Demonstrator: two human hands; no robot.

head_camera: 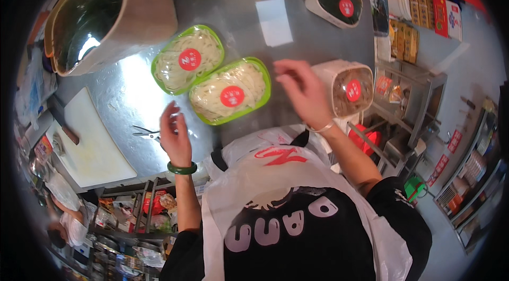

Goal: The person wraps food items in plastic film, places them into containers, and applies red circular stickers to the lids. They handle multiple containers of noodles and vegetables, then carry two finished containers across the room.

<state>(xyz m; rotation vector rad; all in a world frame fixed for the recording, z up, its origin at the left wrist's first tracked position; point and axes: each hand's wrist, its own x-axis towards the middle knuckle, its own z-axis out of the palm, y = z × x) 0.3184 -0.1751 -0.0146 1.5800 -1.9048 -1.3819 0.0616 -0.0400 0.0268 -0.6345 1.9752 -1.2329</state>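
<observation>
Two green trays of pale noodles under clear wrap, each with a round red sticker, lie side by side on the steel table [234, 15]. The nearer noodle tray [228, 90] is between my hands; the farther noodle tray [187, 59] touches its upper left side. My left hand [175, 134] hovers off the nearer tray's left end, fingers curled and apart, holding nothing, beside scissors [147, 134] on the table. My right hand [304, 92] is raised off the tray's right end, empty, fingers bent. Just right of it stands a white container with dark contents [352, 90] and a red sticker.
A large pale container [155, 22] stands upper left, a smaller white container [334, 1] upper right. A knife [65, 128] lies by the white cutting board [93, 142] at left. A white paper [274, 22] or label lies on the table. Another person [71, 225] is at lower left.
</observation>
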